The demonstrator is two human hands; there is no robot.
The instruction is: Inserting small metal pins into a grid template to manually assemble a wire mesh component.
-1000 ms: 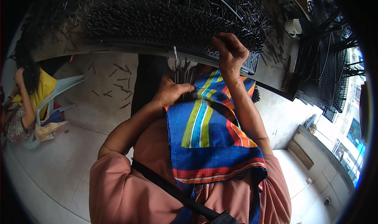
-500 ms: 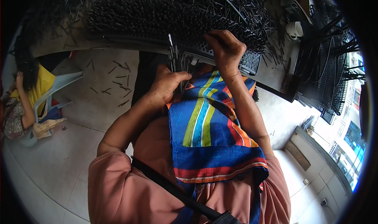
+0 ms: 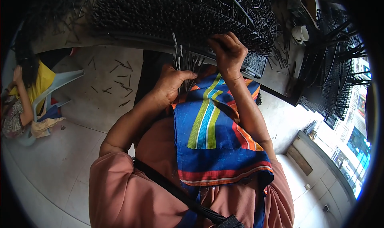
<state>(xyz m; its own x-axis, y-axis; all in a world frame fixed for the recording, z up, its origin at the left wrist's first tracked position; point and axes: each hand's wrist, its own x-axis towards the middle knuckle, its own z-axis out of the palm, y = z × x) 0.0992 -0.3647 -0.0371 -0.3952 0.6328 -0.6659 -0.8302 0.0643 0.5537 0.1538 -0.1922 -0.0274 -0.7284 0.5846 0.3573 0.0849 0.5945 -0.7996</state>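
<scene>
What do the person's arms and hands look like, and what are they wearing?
Both forearms are bare, and the left hand and right hand wear no gloves, rings or watch that I can see. Loose salmon-pink sleeves cover the upper arms. A black strap crosses the chest.

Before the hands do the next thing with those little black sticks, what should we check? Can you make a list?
1. Left hand has a firm grip on its bunch of sticks: ok, the fingers are curled round it.
2. Right hand is on the tray: ok, it rests at the tray's front edge.
3. Which hole the right fingers are at: cannot tell, the hand covers it.
4. Sticks in the bunch are even at the top: not ok, some poke up higher.
5. Striped cloth covers the lap: ok, it lies flat under both hands.
6. Floor free of dropped sticks: not ok, several lie scattered there.
</scene>
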